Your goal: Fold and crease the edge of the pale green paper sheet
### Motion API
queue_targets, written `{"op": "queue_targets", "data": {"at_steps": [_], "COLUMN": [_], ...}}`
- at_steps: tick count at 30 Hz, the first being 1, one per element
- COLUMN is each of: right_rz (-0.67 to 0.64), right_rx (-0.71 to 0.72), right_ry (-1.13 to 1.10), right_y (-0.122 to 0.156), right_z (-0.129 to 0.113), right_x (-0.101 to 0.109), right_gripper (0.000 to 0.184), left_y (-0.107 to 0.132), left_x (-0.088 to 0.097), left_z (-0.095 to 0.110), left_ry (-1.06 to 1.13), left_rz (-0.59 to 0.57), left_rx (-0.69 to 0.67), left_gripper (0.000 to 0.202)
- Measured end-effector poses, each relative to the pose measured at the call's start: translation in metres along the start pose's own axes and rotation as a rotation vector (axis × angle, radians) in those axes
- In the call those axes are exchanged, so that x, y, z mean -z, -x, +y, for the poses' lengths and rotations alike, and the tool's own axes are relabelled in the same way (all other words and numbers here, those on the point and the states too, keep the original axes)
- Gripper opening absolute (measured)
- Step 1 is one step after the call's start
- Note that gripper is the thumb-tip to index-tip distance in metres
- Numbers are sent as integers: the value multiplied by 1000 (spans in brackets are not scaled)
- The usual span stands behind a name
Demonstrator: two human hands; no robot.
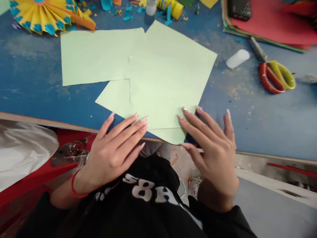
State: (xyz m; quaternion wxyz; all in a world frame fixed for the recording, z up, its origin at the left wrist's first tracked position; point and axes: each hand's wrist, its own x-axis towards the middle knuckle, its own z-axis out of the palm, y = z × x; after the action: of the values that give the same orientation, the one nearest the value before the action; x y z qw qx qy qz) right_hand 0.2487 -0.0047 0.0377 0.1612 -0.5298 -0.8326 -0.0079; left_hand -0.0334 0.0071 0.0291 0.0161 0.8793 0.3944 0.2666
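Pale green sheets of paper lie overlapping on the blue table, one of them a rectangle reaching out to the left. Their lower edge comes to the table's front edge. My left hand, a red cord on its wrist, rests with fingers stretched out over the lower left of the paper. On the lower right, my right hand has its fingers spread, the tips touching the paper. Neither hand holds anything. What lies beneath the overlapping sheets is hidden.
Scissors with red and yellow handles lie at right beside a white cap. Behind are coloured sheets bearing a black device, a yellow tube, blue scraps and a pleated yellow paper fan.
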Motion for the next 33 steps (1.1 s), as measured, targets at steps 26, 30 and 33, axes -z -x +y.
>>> {"op": "queue_targets", "data": {"at_steps": [26,30,33], "right_rz": [71,284,477], "right_rx": [-5,77,142], "right_ry": [185,131,107], "right_y": [12,15,16], "right_z": [28,39,42], "right_x": [-20,-33,-42], "right_gripper": [58,46,35], "left_y": [29,34,28], "left_x": [-11,-16,-18], "left_z": [-61,-58,-44], "left_ry": [-351,-253,-164], "left_rz": [87,250,338], "left_rx": [-394,-317,-291], "left_gripper": [53,59,56]}}
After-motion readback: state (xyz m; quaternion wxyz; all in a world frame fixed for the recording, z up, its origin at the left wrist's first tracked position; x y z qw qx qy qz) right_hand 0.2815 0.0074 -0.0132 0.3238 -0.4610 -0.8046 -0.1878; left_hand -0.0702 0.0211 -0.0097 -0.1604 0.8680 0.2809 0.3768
